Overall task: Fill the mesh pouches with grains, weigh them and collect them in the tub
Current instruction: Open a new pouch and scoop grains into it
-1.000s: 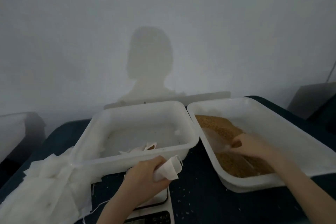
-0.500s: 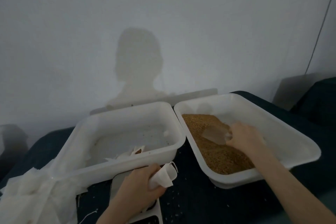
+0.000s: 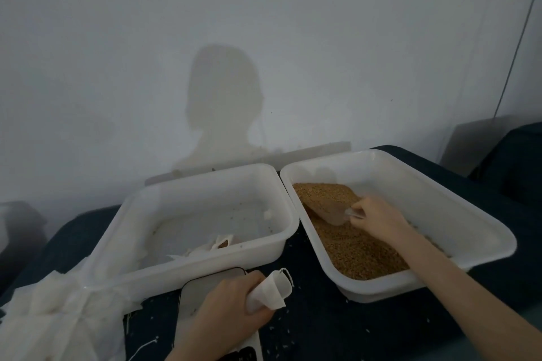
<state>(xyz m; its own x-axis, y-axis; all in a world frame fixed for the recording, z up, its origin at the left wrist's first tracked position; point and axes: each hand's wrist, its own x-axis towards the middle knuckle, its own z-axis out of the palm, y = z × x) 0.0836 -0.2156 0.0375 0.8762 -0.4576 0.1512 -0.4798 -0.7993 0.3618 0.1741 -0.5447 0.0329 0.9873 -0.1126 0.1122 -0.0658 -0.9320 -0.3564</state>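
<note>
- Your left hand grips an empty white mesh pouch, mouth open toward the right, above the scale.
- Your right hand holds a clear scoop loaded with brown grains inside the right white tub.
- The left tub holds a few pouches; a stack of empty pouches lies at its left.
</note>
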